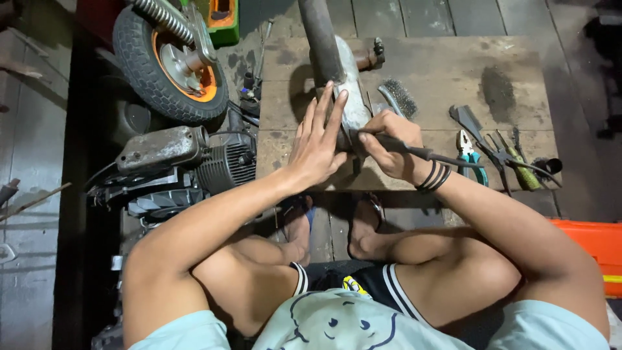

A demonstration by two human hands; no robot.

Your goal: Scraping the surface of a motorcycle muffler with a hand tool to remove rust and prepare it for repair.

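A long metal exhaust pipe [324, 45] with a pale worn end lies on a wooden board [447, 71]. My left hand [317, 146] rests flat on the pipe's near end, fingers spread and pointing away from me. My right hand [389, 146] grips a thin black tool with a cable [447, 157] trailing to the right, its tip against the pipe's end beside my left fingers. Black bands circle my right wrist.
A wire brush [398, 97], pliers with teal handles [470, 159] and several other hand tools [505, 152] lie on the board's right side. A small motorbike's engine [188, 159] and orange-rimmed wheel [172, 61] stand at the left. An orange box [593, 243] is at the right.
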